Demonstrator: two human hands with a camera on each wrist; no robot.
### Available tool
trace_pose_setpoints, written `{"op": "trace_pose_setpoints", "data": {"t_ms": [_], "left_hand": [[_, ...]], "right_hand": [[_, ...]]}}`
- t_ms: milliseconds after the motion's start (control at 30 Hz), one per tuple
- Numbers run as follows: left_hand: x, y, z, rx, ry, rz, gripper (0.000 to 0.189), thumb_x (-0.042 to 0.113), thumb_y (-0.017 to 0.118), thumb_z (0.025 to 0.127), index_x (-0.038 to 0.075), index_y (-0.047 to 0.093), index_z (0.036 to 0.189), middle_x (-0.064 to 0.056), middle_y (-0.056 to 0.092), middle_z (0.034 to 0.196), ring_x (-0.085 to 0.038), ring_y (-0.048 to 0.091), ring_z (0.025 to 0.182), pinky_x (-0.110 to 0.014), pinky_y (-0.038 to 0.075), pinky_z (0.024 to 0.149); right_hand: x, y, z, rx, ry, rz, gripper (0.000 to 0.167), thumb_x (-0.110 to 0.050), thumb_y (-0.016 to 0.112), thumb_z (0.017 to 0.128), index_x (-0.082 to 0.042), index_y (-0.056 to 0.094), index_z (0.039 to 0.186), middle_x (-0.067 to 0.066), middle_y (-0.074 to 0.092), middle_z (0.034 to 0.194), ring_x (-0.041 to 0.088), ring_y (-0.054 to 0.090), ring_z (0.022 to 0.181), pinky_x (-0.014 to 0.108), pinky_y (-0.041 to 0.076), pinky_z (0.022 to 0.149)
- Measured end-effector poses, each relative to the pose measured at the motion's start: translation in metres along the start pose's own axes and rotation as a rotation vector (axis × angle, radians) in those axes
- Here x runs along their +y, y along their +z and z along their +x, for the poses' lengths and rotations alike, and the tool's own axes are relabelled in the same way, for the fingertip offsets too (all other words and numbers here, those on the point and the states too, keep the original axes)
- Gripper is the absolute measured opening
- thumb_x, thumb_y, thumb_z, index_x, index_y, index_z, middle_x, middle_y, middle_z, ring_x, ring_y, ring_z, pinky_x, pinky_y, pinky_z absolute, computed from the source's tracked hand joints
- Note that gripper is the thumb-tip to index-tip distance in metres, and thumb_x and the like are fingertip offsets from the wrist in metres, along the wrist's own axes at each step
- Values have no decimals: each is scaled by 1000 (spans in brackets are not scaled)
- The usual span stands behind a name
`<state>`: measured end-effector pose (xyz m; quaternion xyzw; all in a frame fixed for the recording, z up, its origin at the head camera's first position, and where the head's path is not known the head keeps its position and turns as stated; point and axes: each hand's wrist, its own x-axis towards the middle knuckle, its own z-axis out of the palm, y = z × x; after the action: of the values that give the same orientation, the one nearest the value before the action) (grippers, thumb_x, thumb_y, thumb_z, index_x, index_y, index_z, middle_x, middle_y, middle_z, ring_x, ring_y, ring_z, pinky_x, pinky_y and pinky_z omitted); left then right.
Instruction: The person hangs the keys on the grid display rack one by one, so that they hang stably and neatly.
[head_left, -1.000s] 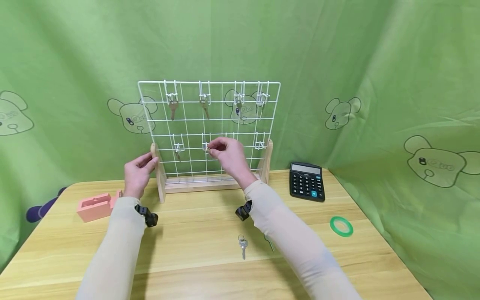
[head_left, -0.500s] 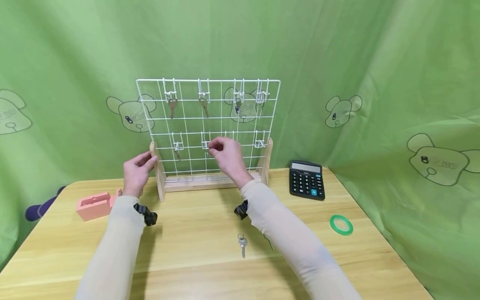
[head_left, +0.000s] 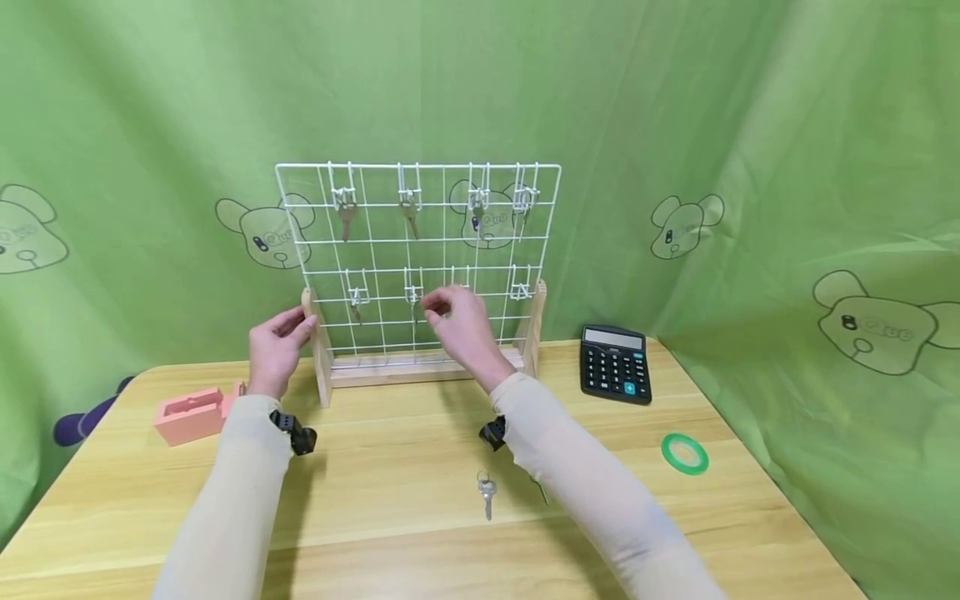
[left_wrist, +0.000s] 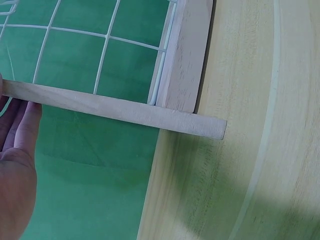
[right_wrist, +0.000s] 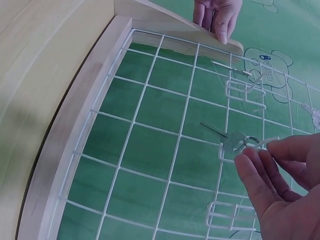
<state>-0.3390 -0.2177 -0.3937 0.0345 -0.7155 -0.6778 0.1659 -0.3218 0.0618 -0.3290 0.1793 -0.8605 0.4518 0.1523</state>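
A white wire grid rack [head_left: 444, 237] with wooden legs stands at the back of the table. My left hand [head_left: 273, 350] pinches the rack's left wooden upright [left_wrist: 115, 107] near its top. On the lower row, a key [head_left: 415, 310] hangs from the second hook. My right hand [head_left: 461, 325] is just right of it, thumb and fingers bent and slightly parted. In the right wrist view its fingertips [right_wrist: 245, 162] are right beside the key's ring and the hook tip [right_wrist: 272, 140]. Another key [head_left: 356, 308] hangs on the hook to the left.
Several keys [head_left: 347, 218] hang along the top row; the lower right hook [head_left: 520, 290] shows no key. A loose key [head_left: 487, 496] and a partly covered key [head_left: 540, 492] lie on the table. Around are a calculator [head_left: 615, 364], green tape roll [head_left: 684, 454] and pink block [head_left: 191, 415].
My right hand has moved slightly right and down, away from the key on the second lower hook, which now shows more fully. My left hand has stayed on the upright.
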Motion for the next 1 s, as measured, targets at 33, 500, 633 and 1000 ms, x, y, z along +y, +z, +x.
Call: {"op": "trace_pose_setpoints", "data": {"t_ms": [33,500,633,1000], "left_hand": [[0,0,0,-2,-2,0,47,15,70,93,1,55,135,-22,56,135,-26,59,117,-22,53,92],[2,0,0,-17,-1,11,48,16,69,94,1,54,136,-21,55,135,-28,58,119,-22,52,93],[3,-1,-1,-17,-9,4,48,15,68,94,2,53,138,-20,54,137,-28,56,121,-22,51,94],[3,-1,-2,-22,-13,11,48,16,67,95,2,52,138,-20,54,138,-29,56,122,-22,51,94]], "right_hand": [[1,-1,-2,-4,-11,-6,18,3,67,89,-4,71,106,0,64,96,15,59,91,23,54,81],[7,-15,-30,-113,-5,50,13,-7,70,90,-12,71,102,-5,67,96,14,61,91,28,55,80],[9,-18,-38,-153,-20,15,13,-7,69,91,-11,70,104,-4,66,99,14,62,93,26,56,81],[22,-36,-63,-223,0,20,19,-3,69,90,-4,69,109,1,66,102,15,62,94,25,57,84]]}}
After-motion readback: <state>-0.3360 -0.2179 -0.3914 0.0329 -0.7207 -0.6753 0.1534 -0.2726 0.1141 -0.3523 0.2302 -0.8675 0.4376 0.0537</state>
